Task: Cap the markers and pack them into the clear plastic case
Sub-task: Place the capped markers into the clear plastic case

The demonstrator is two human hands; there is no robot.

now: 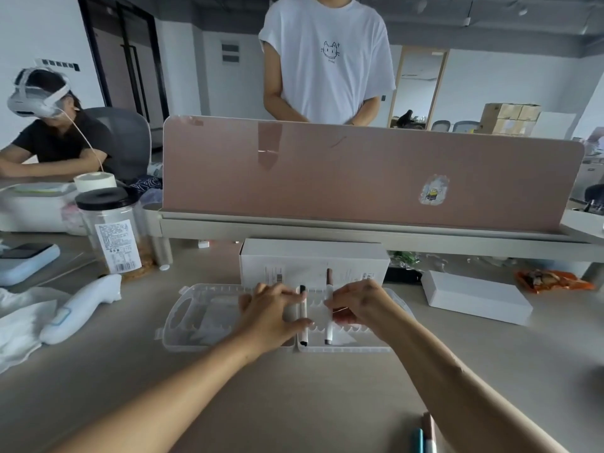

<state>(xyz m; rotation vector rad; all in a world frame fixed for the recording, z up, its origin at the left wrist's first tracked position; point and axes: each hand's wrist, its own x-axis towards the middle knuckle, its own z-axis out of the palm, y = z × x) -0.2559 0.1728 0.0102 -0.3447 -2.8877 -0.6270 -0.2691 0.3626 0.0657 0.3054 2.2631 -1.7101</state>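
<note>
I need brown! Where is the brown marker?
Head view: the brown marker is over the clear case, pinched by the right hand, just right of the black marker.

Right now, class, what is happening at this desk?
A person is packing markers into an open clear plastic case. The left hand pinches a black-capped marker, the right hand a brown-capped marker, both over the case's notched slots. A few more markers wait at the near edge of the desk.

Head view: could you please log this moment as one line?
packing | left hand holds black marker over clear case | right hand holds brown marker | both capped
</note>
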